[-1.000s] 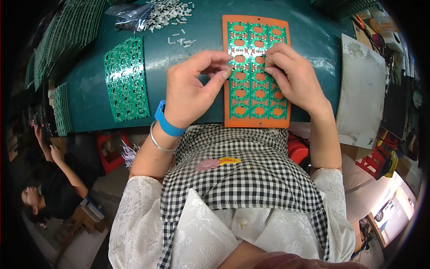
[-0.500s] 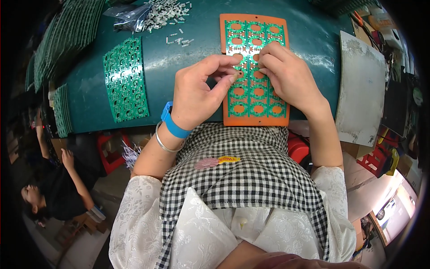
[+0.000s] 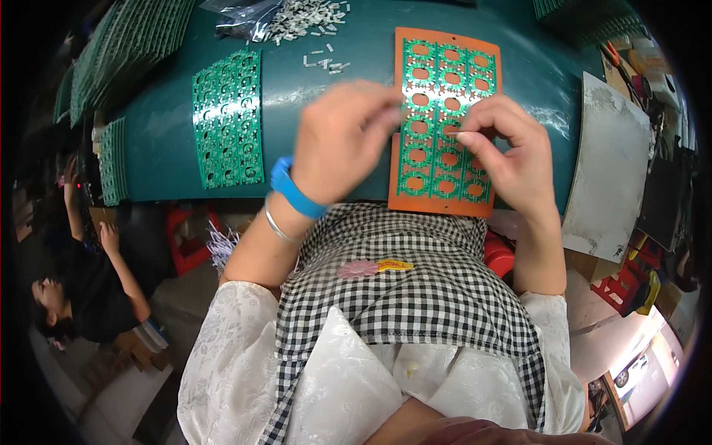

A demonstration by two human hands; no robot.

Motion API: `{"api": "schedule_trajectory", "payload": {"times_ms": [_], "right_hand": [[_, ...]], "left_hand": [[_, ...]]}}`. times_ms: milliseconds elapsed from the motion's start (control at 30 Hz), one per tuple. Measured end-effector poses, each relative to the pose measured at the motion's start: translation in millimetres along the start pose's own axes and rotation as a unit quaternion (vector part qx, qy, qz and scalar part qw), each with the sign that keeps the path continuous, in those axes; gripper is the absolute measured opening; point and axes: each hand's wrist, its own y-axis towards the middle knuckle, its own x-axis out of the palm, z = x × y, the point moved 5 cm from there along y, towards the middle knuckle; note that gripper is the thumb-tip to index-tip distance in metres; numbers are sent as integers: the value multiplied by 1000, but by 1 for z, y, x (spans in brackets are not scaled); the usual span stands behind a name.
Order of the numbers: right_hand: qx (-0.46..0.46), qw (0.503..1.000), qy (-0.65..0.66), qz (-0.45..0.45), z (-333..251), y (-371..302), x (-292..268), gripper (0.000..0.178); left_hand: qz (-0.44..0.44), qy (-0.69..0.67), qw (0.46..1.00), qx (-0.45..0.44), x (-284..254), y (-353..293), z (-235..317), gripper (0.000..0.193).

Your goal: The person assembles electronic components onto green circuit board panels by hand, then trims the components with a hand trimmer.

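The green circuit panel (image 3: 432,160) lay flat on an orange board (image 3: 439,207) on the worktop (image 3: 159,159), directly before the apron (image 3: 408,311), a placement that probably kept its rows of oval openings within reach of both hands. Over the panel, the right hand (image 3: 517,154) had its fingers (image 3: 478,119) pinched nearly closed, seemingly on a thin pale sliver (image 3: 453,133); a fingertip hold suited something so slight. The left hand (image 3: 347,137) was blurred near the panel's left edge, so how far its fingers parted, or whether they held anything, could not be told. Loose white pieces (image 3: 305,21) lay beyond, beside a clear bag (image 3: 241,13), probably spread for easier picking.
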Motion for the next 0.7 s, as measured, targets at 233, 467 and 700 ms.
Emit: {"api": "schedule_trajectory", "payload": {"times_ms": [233, 467, 700], "right_hand": [[69, 995, -67, -30, 19, -6, -6, 7], [63, 995, -64, -37, 21, -9, -3, 8], [9, 995, -86, -54, 20, -12, 3, 9]], "left_hand": [[6, 286, 958, -28, -10, 25, -72, 12], [-19, 258, 966, -25, -5, 25, -79, 11], [1, 129, 986, -105, -10, 22, -74, 10]]}}
